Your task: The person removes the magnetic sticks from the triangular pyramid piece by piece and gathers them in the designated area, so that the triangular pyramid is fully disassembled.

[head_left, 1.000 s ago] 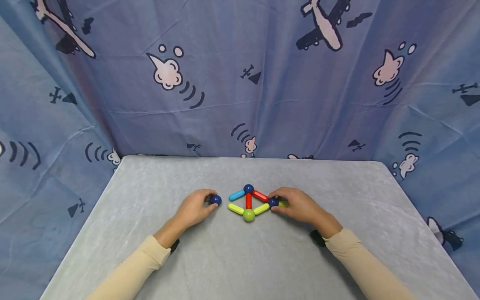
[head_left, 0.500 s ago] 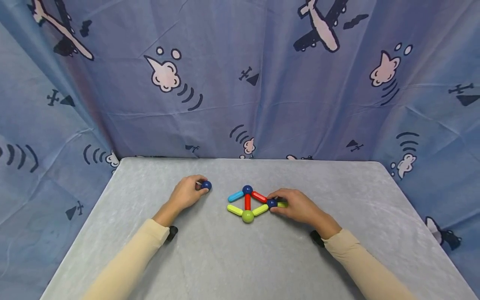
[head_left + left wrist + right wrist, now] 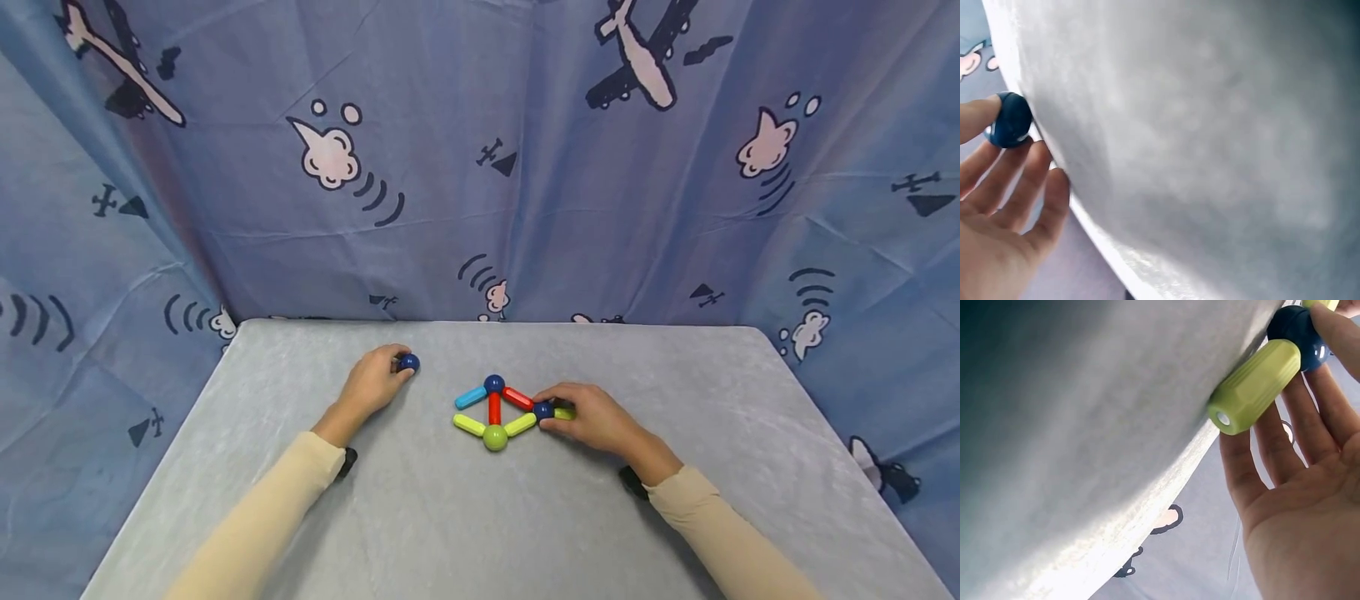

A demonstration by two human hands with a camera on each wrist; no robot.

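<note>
My left hand point(image 3: 370, 382) pinches a loose dark blue ball point(image 3: 409, 363) between thumb and fingers, left of and beyond the stick-and-ball figure. My right hand point(image 3: 592, 419) grips the figure's right blue ball point(image 3: 543, 410), also seen as a blue ball point(image 3: 1297, 334) in the right wrist view. From it a yellow-green stick point(image 3: 1257, 387) points back under the palm. The figure's far blue ball point(image 3: 494, 384) joins a light blue stick point(image 3: 470, 397) and two red sticks. At the near green ball point(image 3: 495, 437) meet a red stick point(image 3: 494, 409) and two yellow-green sticks. The left-hand stick ends are free.
A pale grey table point(image 3: 450, 525) lies under everything. Its far edge meets a blue curtain point(image 3: 420, 167) printed with planes and clouds, which also hangs at both sides. A dark band point(image 3: 347, 463) shows at the left wrist.
My left hand has carried its blue ball away from the figure, leftward and toward the far edge of the table. The right hand keeps its hold, and the figure stays in place.
</note>
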